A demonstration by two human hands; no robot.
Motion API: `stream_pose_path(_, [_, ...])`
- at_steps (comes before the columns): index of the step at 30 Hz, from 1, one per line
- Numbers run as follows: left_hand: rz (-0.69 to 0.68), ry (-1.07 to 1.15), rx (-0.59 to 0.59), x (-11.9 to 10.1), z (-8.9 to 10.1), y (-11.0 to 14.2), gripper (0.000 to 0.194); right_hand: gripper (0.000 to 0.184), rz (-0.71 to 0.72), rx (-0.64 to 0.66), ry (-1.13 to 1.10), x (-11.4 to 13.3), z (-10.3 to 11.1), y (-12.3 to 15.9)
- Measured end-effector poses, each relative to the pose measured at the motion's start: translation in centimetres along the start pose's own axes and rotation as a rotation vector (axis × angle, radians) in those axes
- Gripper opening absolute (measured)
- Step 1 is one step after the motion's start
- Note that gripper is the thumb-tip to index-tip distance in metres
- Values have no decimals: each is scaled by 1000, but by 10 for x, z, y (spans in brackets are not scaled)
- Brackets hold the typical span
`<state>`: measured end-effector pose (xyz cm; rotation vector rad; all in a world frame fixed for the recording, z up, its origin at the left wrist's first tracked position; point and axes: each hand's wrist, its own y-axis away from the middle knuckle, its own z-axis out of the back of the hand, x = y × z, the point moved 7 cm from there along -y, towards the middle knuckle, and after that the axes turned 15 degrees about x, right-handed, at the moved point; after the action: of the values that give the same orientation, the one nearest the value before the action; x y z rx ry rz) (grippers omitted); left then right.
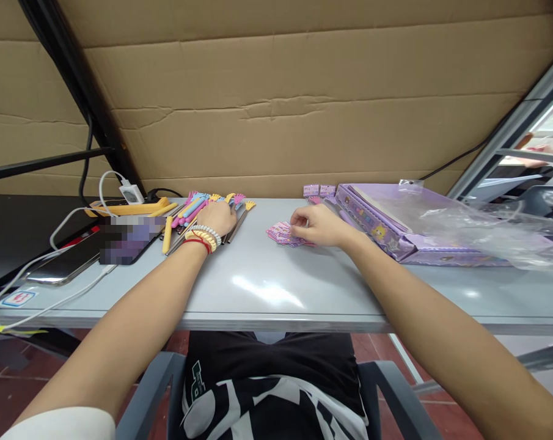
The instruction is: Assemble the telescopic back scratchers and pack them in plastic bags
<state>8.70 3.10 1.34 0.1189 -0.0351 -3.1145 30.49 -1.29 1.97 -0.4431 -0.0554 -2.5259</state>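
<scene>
Over pink-purple cards (279, 234) and colourful sticks (190, 211), right and left fingers (299, 215) (233, 215) curl, grips unclear.

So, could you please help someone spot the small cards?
On the grey table, look left of the purple box. The small cards lie by the right hand. They form a flat pink and purple pile, unlike the long sticks at the left hand.

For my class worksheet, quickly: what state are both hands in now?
Left hand: on the colourful sticks; grip can't be told.
Right hand: partly curled, at the pink printed cards; grip can't be told.
</scene>
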Motion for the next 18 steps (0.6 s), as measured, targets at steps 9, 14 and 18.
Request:
stream_pose_path(9, [-331, 159, -195, -36, 17, 30, 34, 46, 187, -180, -105, 14, 5, 5])
stream_pose_path(14, [-755, 167, -80, -70, 7, 52, 26, 60, 304, -66, -92, 32, -7, 4])
stream_pose_path(18, [-865, 287, -14, -74, 10, 61, 28, 34, 263, -92, -105, 30, -6, 2])
